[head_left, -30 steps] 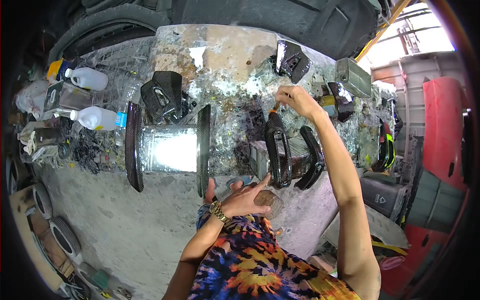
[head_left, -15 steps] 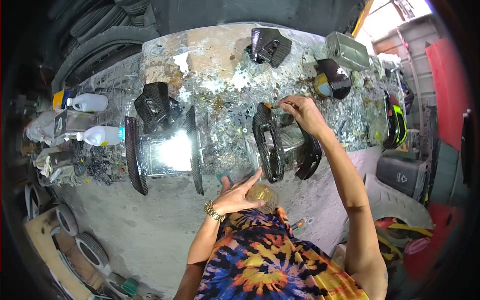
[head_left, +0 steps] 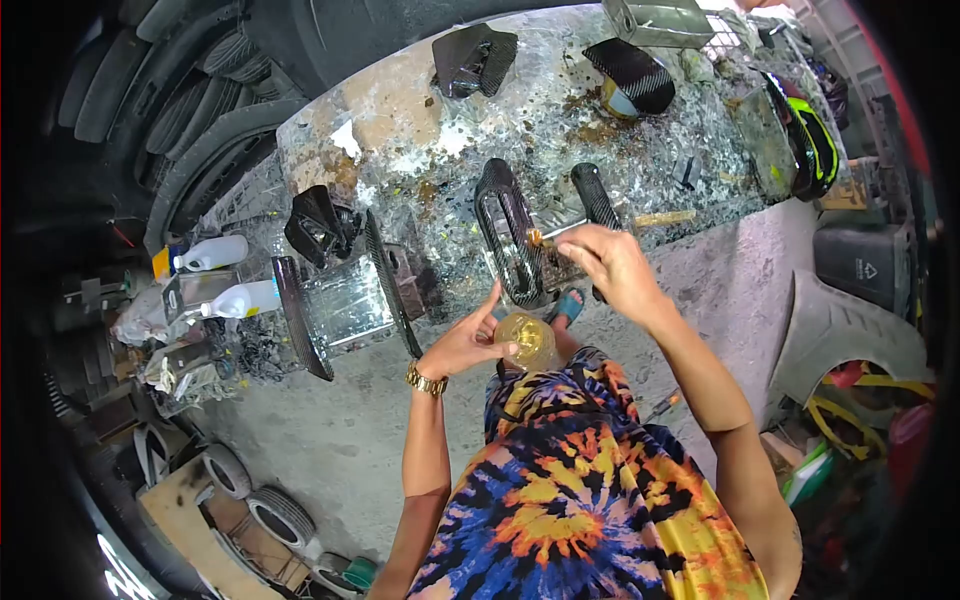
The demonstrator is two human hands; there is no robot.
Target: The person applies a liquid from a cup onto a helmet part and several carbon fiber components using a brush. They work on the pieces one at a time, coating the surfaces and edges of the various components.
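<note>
My left hand is closed round a clear cup with yellowish liquid in it, close to my body at the bench edge. A finger of that hand reaches up near the bottom end of a glossy black carbon-fibre part with a long slot. In my right hand is a small brush, pinched between the fingers. Its orange-brown brush tip is at the right side of the slotted part; whether it touches cannot be made out. A second dark carbon-fibre piece lies just behind my right hand, partly hidden by it.
More carbon-fibre pieces lie about the stained workbench, one resting on a round support. White bottles stand at the left. A black and neon-yellow part sits at the right end. Tyres lie on the floor.
My right hand has moved the brush from the slotted part's top end down to its right side. My left hand now grips the cup more closely. The view has shifted.
</note>
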